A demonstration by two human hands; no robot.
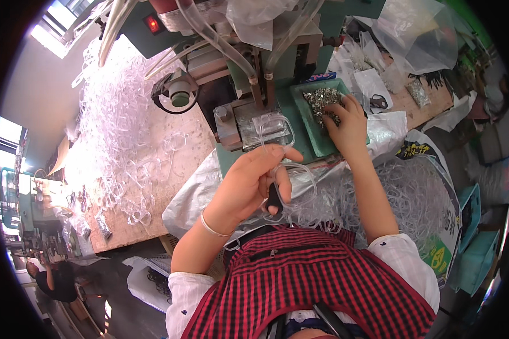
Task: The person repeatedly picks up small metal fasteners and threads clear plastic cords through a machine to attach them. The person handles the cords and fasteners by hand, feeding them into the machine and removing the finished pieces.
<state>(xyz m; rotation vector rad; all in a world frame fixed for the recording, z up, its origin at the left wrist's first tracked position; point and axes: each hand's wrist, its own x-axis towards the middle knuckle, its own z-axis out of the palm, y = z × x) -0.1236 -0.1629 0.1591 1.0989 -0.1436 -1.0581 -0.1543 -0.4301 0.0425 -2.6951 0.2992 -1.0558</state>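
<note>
My left hand (pixel 253 179) is closed around a clear plastic strap (pixel 311 178), whose loops stick out past the fingers just in front of a green press. A small black object (pixel 274 199) shows under the same fingers; its kind is unclear. One clear loop reaches up over the press's metal work plate (pixel 249 120). To the right, my right hand (pixel 349 127) reaches into a green tray (pixel 320 148) of small shiny metal pieces (pixel 319 100). Its thumb and fingers curl together at the pile, and what lies between the fingertips is too small to name.
The green press (pixel 308 133) with two clear hoses stands ahead. Clear straps heap on the table at left (pixel 116 107) and in a sack at right (pixel 413 192). Scissors (pixel 379 100) and plastic bags lie beyond the tray. Teal crates (pixel 476 263) stand at far right; another person (pixel 56 279) is at far left.
</note>
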